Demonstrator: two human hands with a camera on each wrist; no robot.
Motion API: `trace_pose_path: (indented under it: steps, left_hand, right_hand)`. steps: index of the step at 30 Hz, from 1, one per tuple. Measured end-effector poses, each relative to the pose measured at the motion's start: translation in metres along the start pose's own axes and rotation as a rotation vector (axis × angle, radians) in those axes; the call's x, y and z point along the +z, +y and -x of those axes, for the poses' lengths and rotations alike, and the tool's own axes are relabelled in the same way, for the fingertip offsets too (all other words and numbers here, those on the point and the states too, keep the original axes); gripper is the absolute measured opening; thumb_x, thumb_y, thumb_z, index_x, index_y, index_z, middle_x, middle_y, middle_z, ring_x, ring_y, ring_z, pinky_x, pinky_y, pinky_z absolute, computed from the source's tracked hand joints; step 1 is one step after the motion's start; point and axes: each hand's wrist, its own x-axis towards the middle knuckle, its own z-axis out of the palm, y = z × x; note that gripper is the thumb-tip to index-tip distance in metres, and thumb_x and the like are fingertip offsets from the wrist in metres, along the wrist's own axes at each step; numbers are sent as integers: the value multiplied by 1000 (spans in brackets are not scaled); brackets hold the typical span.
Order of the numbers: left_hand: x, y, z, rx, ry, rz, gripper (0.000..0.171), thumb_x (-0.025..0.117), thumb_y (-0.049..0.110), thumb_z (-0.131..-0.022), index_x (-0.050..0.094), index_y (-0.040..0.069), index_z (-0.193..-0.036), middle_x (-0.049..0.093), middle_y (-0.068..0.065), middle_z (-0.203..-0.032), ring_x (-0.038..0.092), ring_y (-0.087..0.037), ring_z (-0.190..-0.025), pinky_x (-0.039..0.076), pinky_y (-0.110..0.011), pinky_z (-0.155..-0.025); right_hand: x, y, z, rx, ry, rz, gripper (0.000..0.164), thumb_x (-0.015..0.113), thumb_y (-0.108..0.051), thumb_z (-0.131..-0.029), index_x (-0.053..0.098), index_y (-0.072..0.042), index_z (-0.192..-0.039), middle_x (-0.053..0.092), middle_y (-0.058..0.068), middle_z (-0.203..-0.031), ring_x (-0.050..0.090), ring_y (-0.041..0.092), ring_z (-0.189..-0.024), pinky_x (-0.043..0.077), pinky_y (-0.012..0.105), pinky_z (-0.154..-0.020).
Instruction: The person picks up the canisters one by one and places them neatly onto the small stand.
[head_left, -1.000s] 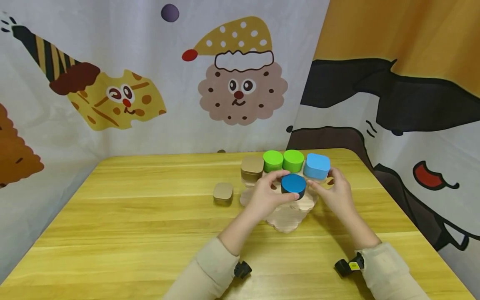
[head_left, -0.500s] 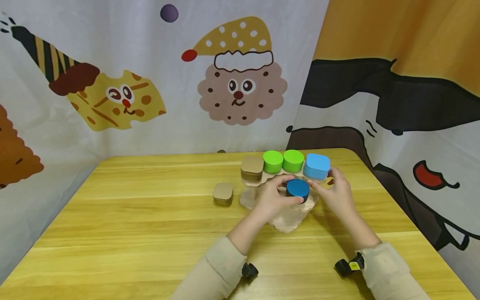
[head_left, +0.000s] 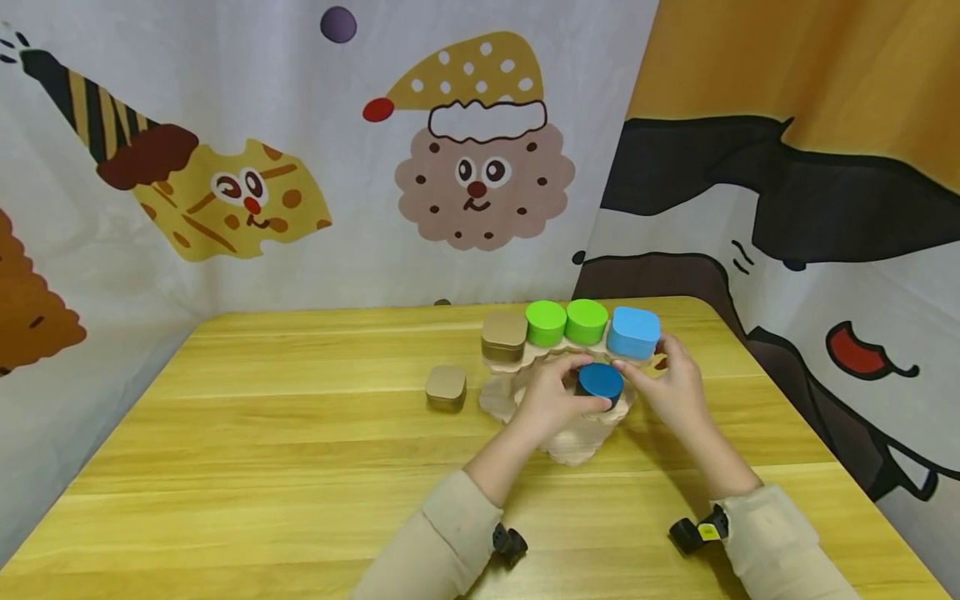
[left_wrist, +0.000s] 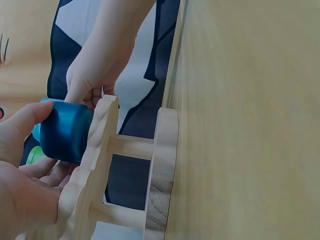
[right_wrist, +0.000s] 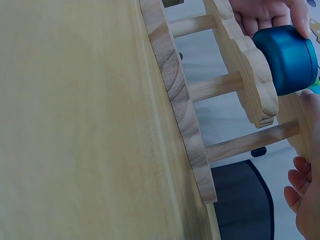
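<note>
My left hand (head_left: 551, 398) holds a dark blue round tin (head_left: 600, 382) between thumb and fingers. In the right wrist view the base of this tin meets the middle tier of a scalloped wooden display stand (right_wrist: 260, 85). My right hand (head_left: 675, 390) grips the right end of the stand's top tier, thumb above and fingers curled below, beside a light blue tin (head_left: 634, 333). Along that top tier also stand two green round tins (head_left: 546, 323) and a gold squarish tin (head_left: 504, 335). The left hand hides part of the middle tier.
A second, smaller gold tin (head_left: 446, 388) sits on the wooden table (head_left: 262, 467), left of the stand. Behind the table's back edge hangs a cartoon-printed curtain (head_left: 300, 275). The stand's lowest tier (head_left: 576, 446) reaches toward the front.
My left hand has carried the dark blue tin a little right and toward me, down over the middle tier. The right hand has stayed put.
</note>
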Motion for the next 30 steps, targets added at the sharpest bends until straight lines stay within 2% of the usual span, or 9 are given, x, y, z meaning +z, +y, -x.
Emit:
trace_pose_path:
  steps: [8, 17, 23, 30]
  left_hand:
    - [2, 1, 0, 13, -17, -69, 59, 85, 19, -74, 60, 8, -127, 61, -2, -122, 58, -13, -106, 46, -21, -87]
    - [1, 1, 1, 10, -8, -52, 61, 86, 18, -73, 60, 13, -127, 60, 2, -121, 57, -12, -108, 45, -22, -89]
    - [-9, 6, 8, 27, 24, -61, 64, 87, 18, -71, 58, 18, -129, 61, 1, -123, 57, -16, -111, 45, -31, -92]
    - [-24, 8, 24, 106, 5, -43, 63, 86, 13, -72, 59, 12, -129, 60, 0, -124, 53, -19, -115, 43, -40, -97]
  right_hand:
    - [0, -1, 0, -2, -6, -10, 59, 78, -23, -82, 50, 8, -124, 54, 20, -104, 47, 31, -95, 38, 44, -75]
    - [0, -1, 0, 0, -5, -14, 59, 78, -23, -82, 50, 8, -124, 55, 20, -105, 47, 31, -95, 38, 41, -75]
    - [0, -1, -1, 5, 0, -12, 58, 78, -23, -82, 50, 7, -123, 54, 19, -103, 46, 30, -94, 37, 41, -74]
    - [0, -1, 0, 18, -8, -13, 59, 78, -24, -82, 49, 7, -124, 54, 19, -104, 46, 31, -94, 37, 41, -75]
